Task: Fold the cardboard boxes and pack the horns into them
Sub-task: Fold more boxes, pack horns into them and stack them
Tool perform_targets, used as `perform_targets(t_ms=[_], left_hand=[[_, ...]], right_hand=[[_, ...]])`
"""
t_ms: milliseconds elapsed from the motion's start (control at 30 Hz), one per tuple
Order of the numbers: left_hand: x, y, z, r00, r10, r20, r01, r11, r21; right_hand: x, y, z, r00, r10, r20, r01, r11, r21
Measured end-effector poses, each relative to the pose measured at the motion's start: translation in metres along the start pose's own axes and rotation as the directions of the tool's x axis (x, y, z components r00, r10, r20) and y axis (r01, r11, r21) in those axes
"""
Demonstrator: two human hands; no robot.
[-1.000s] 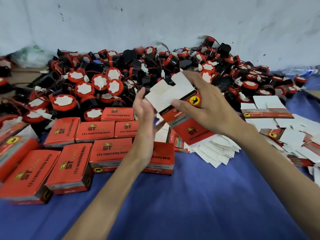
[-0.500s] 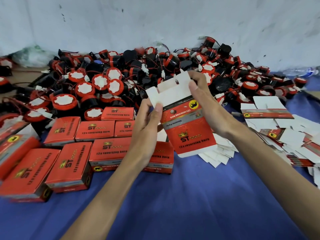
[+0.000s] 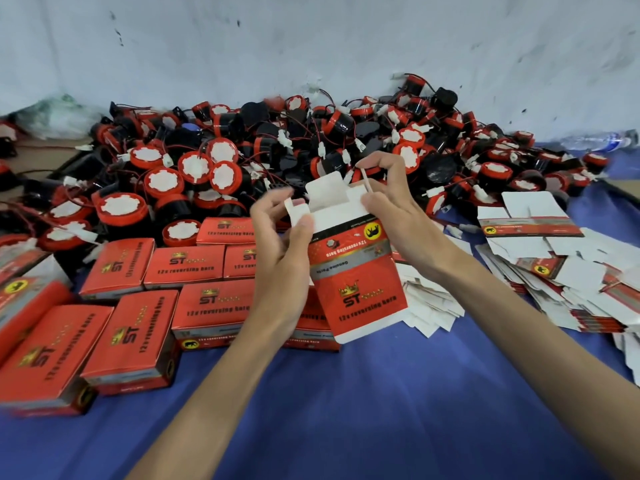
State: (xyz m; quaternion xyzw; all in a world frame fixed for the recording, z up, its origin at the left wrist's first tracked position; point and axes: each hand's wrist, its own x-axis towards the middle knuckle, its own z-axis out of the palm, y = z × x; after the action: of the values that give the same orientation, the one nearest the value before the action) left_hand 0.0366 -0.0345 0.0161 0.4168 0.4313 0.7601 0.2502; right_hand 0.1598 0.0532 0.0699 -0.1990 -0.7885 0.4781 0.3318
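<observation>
I hold a red cardboard box (image 3: 356,282) upright above the blue cloth, its white end flaps spread at the top. My left hand (image 3: 282,244) grips its left edge, thumb pressing a side flap. My right hand (image 3: 388,202) grips the right edge and pinches another white flap. Behind the box lies a big heap of red and black horns (image 3: 221,168) with wires and white connectors. Several folded red boxes (image 3: 138,334) lie in rows at the left.
A pile of flat unfolded box blanks (image 3: 540,258) spreads over the right side. Blue cloth (image 3: 363,410) covers the surface in front of me. A plastic bottle (image 3: 599,140) lies by the white wall at the far right, and a plastic bag (image 3: 55,116) at the far left.
The flat blank has been turned upright and squeezed into a tube shape. My left hand took hold of its left edge, and my right hand shifted to the top flaps.
</observation>
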Motion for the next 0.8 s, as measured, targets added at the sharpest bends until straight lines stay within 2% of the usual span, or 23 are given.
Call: perform_targets(t_ms=[200, 300, 400, 500, 633, 800], left_hand=[[0.001, 0.002, 0.000, 0.999, 0.029, -0.020, -0.029, 0.999, 0.015], [-0.001, -0.001, 0.003, 0.998, 0.051, -0.025, -0.049, 0.997, 0.056], [-0.003, -0.001, 0.006, 0.994, 0.089, -0.059, -0.078, 0.983, 0.166], [-0.003, -0.002, 0.006, 0.982, 0.136, -0.134, -0.105, 0.972, 0.212], [-0.004, -0.002, 0.004, 0.968, 0.215, -0.126, -0.162, 0.928, 0.336], [-0.007, 0.004, 0.006, 0.955, 0.226, -0.194, -0.162, 0.941, 0.296]], right_hand=[[0.002, 0.000, 0.001, 1.000, 0.022, 0.023, -0.019, 0.995, -0.101], [0.000, 0.001, 0.006, 0.999, -0.048, -0.005, 0.047, 0.983, -0.176], [-0.001, -0.001, 0.010, 0.991, -0.127, -0.028, 0.117, 0.965, -0.236], [-0.002, -0.003, 0.011, 0.983, -0.172, -0.061, 0.154, 0.961, -0.231], [-0.003, -0.004, 0.012, 0.982, -0.183, -0.055, 0.167, 0.962, -0.218], [-0.002, -0.003, 0.011, 0.971, -0.177, -0.162, 0.158, 0.979, -0.128]])
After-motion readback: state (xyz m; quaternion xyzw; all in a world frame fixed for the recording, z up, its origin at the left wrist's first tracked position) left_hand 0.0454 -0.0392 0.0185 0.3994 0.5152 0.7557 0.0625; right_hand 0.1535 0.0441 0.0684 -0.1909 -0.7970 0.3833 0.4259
